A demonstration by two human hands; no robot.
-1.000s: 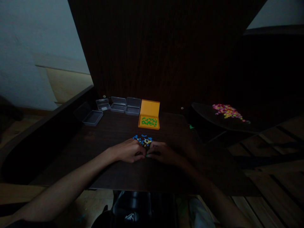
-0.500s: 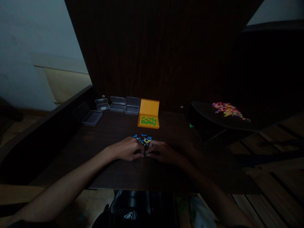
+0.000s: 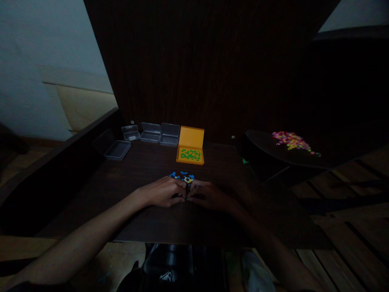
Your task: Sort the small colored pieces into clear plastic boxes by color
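Note:
My left hand [image 3: 166,192] and my right hand [image 3: 207,195] rest close together on the dark table [image 3: 146,227], fingers curled and thumbs pressed in, fingertips almost meeting. A tiny green piece [image 3: 187,198] shows at the right fingertips. Whatever the left fingers pinch is hidden by the hand and the dim light. Just beyond the knuckles lies a small pile of blue, yellow and white pieces [image 3: 183,176], partly covered by the hands. Behind it stands a yellow box [image 3: 192,138] with its lid raised, and green pieces [image 3: 191,155] are spread in its tray.
Left of the yellow box are clear plastic cases with open lids, among them one large case [image 3: 118,150] and a smaller one [image 3: 131,133]. Pink and yellow pieces [image 3: 293,141] lie heaped on a dark surface at the right. A raised board [image 3: 60,158] edges the table's left side.
Both hands have drawn slightly nearer each other, the left shifting a little to the right. The boxes and the heap at the right stay put.

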